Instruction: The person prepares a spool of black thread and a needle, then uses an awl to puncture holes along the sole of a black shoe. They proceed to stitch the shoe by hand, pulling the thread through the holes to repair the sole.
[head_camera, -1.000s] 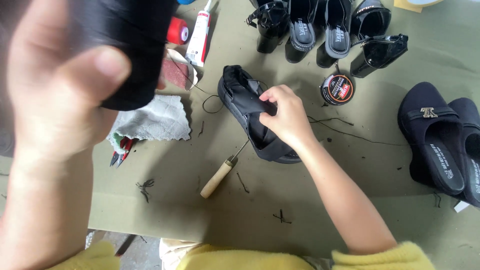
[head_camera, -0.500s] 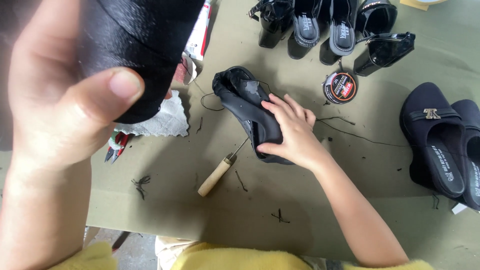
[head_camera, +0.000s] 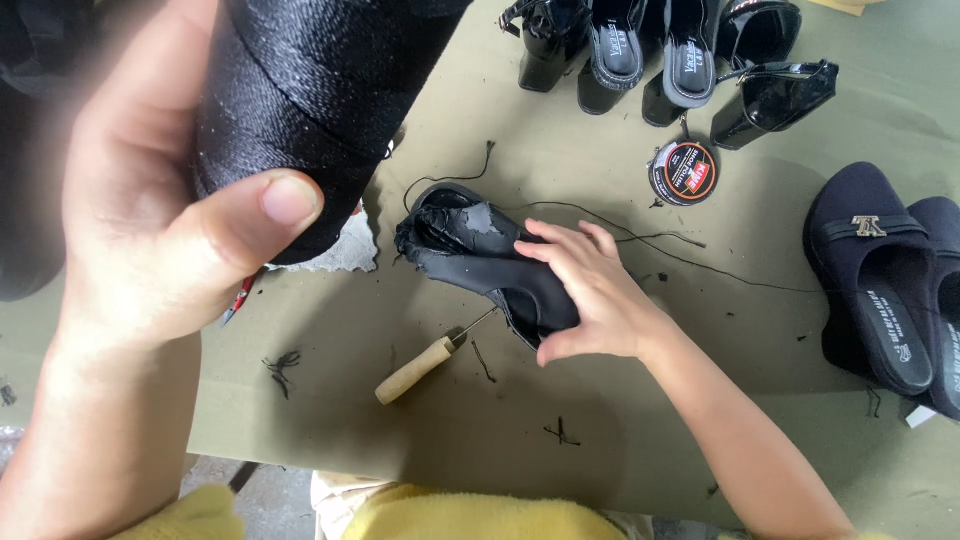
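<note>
My left hand (head_camera: 150, 230) is raised close to the camera and grips a large spool of black thread (head_camera: 310, 100), thumb pressed on its side. My right hand (head_camera: 590, 290) rests on a worn black shoe (head_camera: 470, 245) lying on the olive-green mat (head_camera: 600, 430), fingers curled over its rear part. A black thread (head_camera: 640, 235) trails from the shoe toward the right. An awl with a wooden handle (head_camera: 415, 370) lies just in front of the shoe.
Several black heeled shoes (head_camera: 660, 55) stand at the far edge, with a round tin of polish (head_camera: 683, 172) near them. A pair of dark slip-ons with metal buckles (head_camera: 890, 280) sits at the right. Thread scraps (head_camera: 283, 365) dot the mat.
My left hand has brought the spool closer to the camera, so it fills more of the view. My right hand has shifted along the shoe toward its rear.
</note>
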